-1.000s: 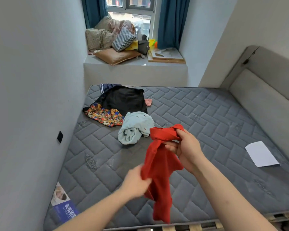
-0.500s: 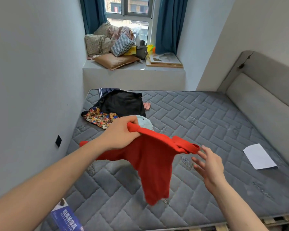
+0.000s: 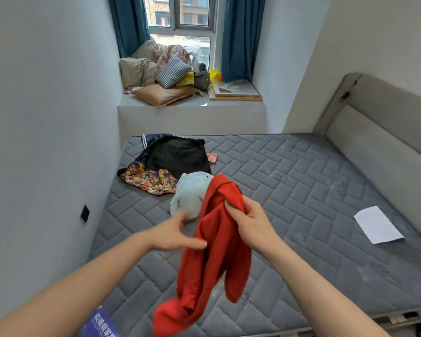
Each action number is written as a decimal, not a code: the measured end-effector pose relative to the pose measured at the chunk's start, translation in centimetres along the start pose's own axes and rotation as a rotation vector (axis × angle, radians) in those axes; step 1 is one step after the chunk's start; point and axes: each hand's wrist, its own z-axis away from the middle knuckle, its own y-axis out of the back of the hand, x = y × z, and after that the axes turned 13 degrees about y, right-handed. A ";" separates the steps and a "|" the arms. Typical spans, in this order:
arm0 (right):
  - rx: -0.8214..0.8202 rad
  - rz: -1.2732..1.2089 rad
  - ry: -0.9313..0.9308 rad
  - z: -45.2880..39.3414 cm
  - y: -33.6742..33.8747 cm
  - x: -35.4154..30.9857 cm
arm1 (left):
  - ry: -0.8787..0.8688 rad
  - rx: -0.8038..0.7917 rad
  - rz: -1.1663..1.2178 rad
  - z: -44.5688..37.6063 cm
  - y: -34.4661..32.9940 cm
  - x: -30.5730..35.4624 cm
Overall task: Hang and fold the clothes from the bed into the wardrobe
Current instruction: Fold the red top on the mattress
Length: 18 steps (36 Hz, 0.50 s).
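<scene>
Red garment (image 3: 214, 251) hangs above the near part of the grey mattress (image 3: 301, 203), pinched in the curled fingers of the right hand (image 3: 249, 223). The left hand (image 3: 173, 235), fingers straight, touches its left edge.

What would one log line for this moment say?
right hand: grips red garment | left hand: open, fingers at garment | pile on mattress: untouched
</scene>
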 end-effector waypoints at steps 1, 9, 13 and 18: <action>0.002 -0.018 0.003 0.0 -0.2 -0.1 | 0.079 -0.061 0.003 -0.5 -1.7 -1.7; -0.025 -0.065 0.008 0.2 1.0 -1.0 | 0.142 -0.063 0.097 -3.7 -11.3 -5.9; 0.063 -0.039 0.058 0.8 3.5 -1.3 | 0.098 0.110 0.182 -4.4 -9.6 -5.5; 0.208 0.085 0.077 1.7 8.0 -0.9 | 0.042 0.466 0.271 -4.5 -4.3 -4.2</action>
